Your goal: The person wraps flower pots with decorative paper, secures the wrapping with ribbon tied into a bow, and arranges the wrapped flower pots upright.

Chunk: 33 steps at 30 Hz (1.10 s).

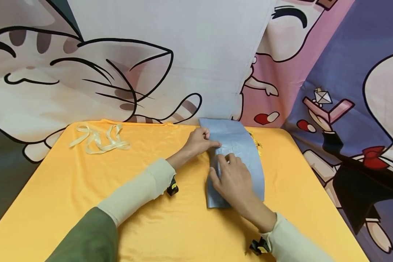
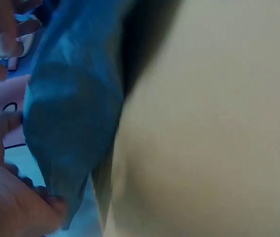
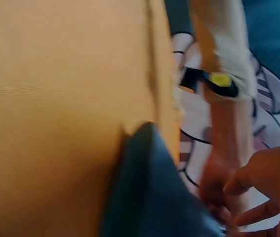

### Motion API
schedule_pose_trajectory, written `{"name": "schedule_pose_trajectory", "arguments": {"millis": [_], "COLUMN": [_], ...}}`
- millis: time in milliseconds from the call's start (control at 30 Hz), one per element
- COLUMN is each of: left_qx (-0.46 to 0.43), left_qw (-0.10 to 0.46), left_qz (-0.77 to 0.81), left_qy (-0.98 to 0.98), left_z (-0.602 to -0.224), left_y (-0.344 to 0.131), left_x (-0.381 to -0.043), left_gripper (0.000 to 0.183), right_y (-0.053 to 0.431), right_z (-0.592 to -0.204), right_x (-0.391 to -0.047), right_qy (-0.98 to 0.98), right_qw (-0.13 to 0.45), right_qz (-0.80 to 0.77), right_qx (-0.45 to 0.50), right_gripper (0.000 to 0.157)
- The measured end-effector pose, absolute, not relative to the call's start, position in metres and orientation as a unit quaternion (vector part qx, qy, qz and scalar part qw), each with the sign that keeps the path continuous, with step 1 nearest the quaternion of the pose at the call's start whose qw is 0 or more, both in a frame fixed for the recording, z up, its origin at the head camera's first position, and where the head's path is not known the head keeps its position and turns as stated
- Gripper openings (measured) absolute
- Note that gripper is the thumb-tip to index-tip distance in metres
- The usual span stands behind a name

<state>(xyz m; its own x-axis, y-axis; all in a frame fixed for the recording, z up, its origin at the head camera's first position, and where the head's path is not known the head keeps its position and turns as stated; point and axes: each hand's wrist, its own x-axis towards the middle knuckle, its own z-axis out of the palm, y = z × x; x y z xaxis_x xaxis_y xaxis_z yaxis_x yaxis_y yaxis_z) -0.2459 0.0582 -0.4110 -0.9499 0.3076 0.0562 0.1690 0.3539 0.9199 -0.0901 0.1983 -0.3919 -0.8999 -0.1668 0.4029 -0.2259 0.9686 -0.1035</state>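
Note:
A sheet of blue-grey wrapping paper (image 1: 235, 134), folded over along its left side, lies on the table. My left hand (image 1: 198, 142) holds its left edge toward the back, with the thumb lying on top. In the left wrist view the fingers of that hand (image 2: 11, 197) curl at the paper's (image 2: 75, 98) end. Over the front half of the sheet is my right hand (image 1: 234, 180), its fingers loosely bent and apart. Nothing shows between the fingers of the right hand (image 3: 268, 187) in the right wrist view. Small yellow flowers (image 1: 256, 142) peek out behind the paper's right edge.
A loose cream ribbon (image 1: 99, 142) lies in loops at the back left of the yellow-covered table (image 1: 144, 218). Cloth backdrops (image 1: 213, 54) with cartoon figures stand behind the table and to its right. A black wrist camera (image 1: 172, 187) sits under the left cuff.

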Motion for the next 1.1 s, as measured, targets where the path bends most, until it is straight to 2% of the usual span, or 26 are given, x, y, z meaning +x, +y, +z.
{"name": "schedule_pose_trajectory", "arguments": {"millis": [133,167,333,467,533,800,967,1100], "left_qx": [0.283,0.313,0.432,0.493,0.503,0.48,0.445,0.426], "left_qw": [0.041,0.043,0.082,0.109,0.123,0.145,0.125,0.092], "left_qz": [0.469,0.446,0.346,0.298,0.286,0.256,0.212,0.188], "left_qy": [0.836,0.837,0.829,0.81,0.806,0.826,0.861,0.88], "left_z": [-0.41,-0.409,-0.406,-0.406,-0.406,-0.408,-0.406,-0.405], "left_y": [0.054,0.053,0.053,0.056,0.056,0.048,0.05,0.052], "left_x": [-0.261,-0.264,-0.279,-0.287,-0.289,-0.288,-0.285,-0.278], "left_gripper": [0.027,0.025,0.052,0.054,0.055,0.059,0.066,0.066], "right_y": [0.185,0.184,0.178,0.174,0.174,0.171,0.176,0.186], "right_z": [-0.406,-0.407,-0.412,-0.416,-0.418,-0.419,-0.415,-0.411], "right_x": [-0.09,-0.09,-0.089,-0.091,-0.092,-0.103,-0.111,-0.117], "right_qy": [-0.975,-0.976,-0.979,-0.98,-0.982,-0.983,-0.986,-0.991], "right_qw": [0.197,0.195,0.188,0.19,0.181,0.145,0.138,0.1], "right_qz": [0.042,0.04,0.028,0.023,0.041,0.112,0.095,0.09], "right_qx": [0.088,0.085,0.073,0.048,0.029,0.002,0.001,-0.014], "right_gripper": [0.039,0.042,0.055,0.055,0.057,0.087,0.081,0.08]}}
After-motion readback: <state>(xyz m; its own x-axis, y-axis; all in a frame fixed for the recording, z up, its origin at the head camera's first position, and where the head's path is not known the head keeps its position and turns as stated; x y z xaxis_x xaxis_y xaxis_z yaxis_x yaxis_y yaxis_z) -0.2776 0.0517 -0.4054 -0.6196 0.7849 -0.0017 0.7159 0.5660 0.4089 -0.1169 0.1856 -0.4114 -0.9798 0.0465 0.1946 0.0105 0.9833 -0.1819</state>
